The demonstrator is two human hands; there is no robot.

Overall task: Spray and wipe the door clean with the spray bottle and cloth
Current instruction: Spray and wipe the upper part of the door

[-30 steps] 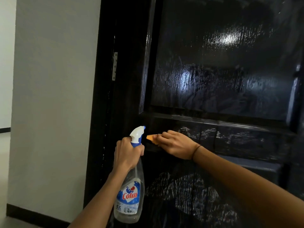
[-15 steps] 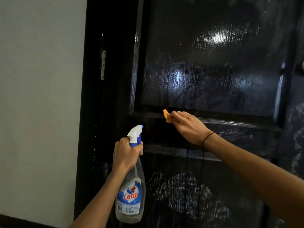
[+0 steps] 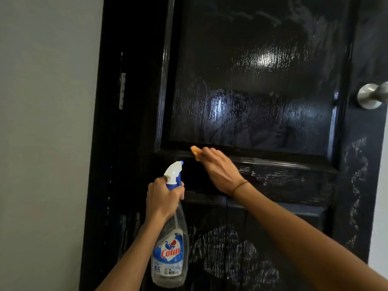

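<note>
Moved up to the moulding, the right hand presses the cloth on the streaked door, wiping unfinished, while the left hand beneath grips the bottle.

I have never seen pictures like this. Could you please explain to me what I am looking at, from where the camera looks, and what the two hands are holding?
There is no machine here. A person wears a camera on the head, so the picture looks forward and down along their own arms.

In front stands a glossy black door, with wet streaks and smears on its panels. A metal knob sits at its right edge, and a grey wall is to the left.

The left hand grips the neck of a clear spray bottle with a white and blue nozzle that points toward the door.

The right hand presses a small orange cloth against the ledge under the big upper panel. Most of the cloth is hidden under the fingers.
</note>
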